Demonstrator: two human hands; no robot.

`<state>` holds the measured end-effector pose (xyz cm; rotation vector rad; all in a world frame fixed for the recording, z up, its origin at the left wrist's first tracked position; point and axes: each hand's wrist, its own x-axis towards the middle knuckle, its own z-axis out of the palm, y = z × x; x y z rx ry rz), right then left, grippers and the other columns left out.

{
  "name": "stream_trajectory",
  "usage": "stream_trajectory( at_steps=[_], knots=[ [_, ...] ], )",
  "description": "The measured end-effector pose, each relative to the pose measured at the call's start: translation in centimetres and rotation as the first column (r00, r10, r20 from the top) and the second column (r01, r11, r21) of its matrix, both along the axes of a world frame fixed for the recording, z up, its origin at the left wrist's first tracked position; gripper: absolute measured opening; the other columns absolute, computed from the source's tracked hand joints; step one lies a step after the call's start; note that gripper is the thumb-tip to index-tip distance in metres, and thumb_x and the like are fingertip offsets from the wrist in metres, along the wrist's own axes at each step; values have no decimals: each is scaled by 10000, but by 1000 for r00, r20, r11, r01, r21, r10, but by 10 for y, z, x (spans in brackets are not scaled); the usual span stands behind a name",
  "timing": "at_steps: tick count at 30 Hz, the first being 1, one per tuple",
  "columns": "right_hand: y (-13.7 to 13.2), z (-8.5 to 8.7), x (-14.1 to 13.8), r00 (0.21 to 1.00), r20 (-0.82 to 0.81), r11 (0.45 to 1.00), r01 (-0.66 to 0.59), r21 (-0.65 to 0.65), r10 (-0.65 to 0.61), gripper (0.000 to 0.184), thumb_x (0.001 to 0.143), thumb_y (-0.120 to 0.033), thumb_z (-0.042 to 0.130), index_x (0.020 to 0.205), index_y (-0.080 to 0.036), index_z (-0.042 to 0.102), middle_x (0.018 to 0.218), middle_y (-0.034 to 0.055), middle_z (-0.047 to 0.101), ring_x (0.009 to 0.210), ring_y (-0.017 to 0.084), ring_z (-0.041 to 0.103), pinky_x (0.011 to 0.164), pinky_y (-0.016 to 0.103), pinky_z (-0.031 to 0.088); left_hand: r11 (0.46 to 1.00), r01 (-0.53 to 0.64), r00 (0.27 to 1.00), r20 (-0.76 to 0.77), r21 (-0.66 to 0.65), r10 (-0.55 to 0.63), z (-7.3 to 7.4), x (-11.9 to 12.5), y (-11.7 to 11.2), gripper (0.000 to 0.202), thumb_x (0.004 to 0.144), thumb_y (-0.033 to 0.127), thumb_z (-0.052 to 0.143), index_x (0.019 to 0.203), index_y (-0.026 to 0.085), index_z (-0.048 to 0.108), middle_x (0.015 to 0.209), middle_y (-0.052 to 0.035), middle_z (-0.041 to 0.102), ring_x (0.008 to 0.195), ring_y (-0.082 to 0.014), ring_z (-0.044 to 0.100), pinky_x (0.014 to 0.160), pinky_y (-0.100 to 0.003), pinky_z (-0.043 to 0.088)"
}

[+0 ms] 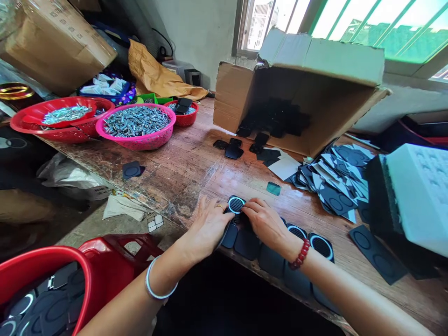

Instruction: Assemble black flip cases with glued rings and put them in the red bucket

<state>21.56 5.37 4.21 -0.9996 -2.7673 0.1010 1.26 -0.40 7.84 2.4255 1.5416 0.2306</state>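
One black rounded-square piece with a white ring (pixel 236 205) is on your side of the open brown cardboard box (pixel 233 100), held between your left hand (pixel 210 226) and your right hand (pixel 265 223), fingers narrowed at its edges; a round pink plastic basket (pixel 150 143) stands left of the box

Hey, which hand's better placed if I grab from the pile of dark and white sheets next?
Probably your right hand: it's nearer the pile, while your left hand is across the ringed piece from it. Both hands are at that piece, though.
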Motion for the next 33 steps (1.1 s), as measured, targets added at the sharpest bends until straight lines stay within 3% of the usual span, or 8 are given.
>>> stream_trajectory(
  at_steps=[4, 13, 16, 18, 22, 26, 30, 33],
  knots=[
    [0, 1, 1, 999, 38, 998, -27, -48, 29, 239, 918, -47, 497, 997, -145, 701, 1052, 113, 682, 1058, 260, 532, 956, 405, 423, 1000, 3, 995, 98, -15, -1, -11, -5, 5, 508, 795, 69, 509, 1239, 284, 626, 1261, -52, 656, 1318, -319, 440, 1143, -668, 175],
    [-5, 2, -7, 997, 83, 999, 1, -45, 3, 236, 931, -75, 465, 977, -125, 691, 1019, 119, 683, 999, 248, 575, 978, 420, 398, 997, -5, 977, 211, 80, -12, -66, -19, 26, 426, 839, 134, 517, 1163, 363, 672, 1216, 4, 719, 1300, -260, 503, 1177, -581, 171],
    [-5, 4, -1, 999, -27, 992, 20, -123, -24, 266, 890, -29, 484, 1021, -120, 698, 1088, 129, 701, 1064, 243, 600, 998, 406, 423, 998, -24, 980, 200, 57, 12, -71, -24, 42, 401, 823, 152, 527, 1103, 372, 710, 1158, 14, 744, 1283, -272, 525, 1155, -576, 239],
    [-11, 9, 12, 979, -196, 984, 28, -175, -63, 328, 869, -3, 479, 1090, -128, 686, 1183, 132, 690, 1141, 225, 596, 1011, 371, 438, 998, -20, 982, 188, 62, 8, -65, -25, 47, 374, 816, 177, 535, 1082, 353, 730, 1127, -11, 754, 1273, -310, 533, 1124, -604, 276],
    [-45, 23, 61, 778, -566, 955, 149, -255, -272, 211, 918, -129, 519, 1052, -168, 677, 1125, 104, 709, 1070, 203, 638, 931, 330, 495, 998, -18, 938, 346, 57, -3, -33, -18, 34, 308, 838, 337, 578, 1099, 300, 738, 1183, -57, 730, 1217, -323, 590, 1076, -533, 396],
    [-89, 26, 118, 518, -618, 806, 392, -443, -592, 141, 890, -282, 592, 801, -199, 662, 720, 12, 671, 641, 150, 603, 599, 255, 481, 990, -98, 827, 545, -104, 139, -9, 12, 5, 303, 852, 412, 583, 1070, 267, 735, 1103, -46, 748, 1047, -251, 681, 949, -384, 521],
    [-119, 12, 147, 340, -585, 672, 464, -576, -736, 195, 834, -391, 651, 814, -200, 685, 664, 4, 637, 571, 146, 556, 508, 245, 433, 952, -131, 711, 643, -276, 284, -13, 54, -8, 246, 837, 371, 580, 972, 228, 729, 950, -34, 750, 899, -213, 698, 834, -325, 555],
    [-134, 9, 135, 331, -587, 671, 445, -593, -739, 194, 840, -394, 653, 825, -208, 703, 687, 9, 650, 597, 150, 562, 536, 249, 440, 935, -115, 652, 684, -336, 326, -22, 78, -10, 243, 830, 356, 602, 1013, 222, 689, 960, -27, 734, 890, -195, 688, 819, -306, 549]
  ],
)
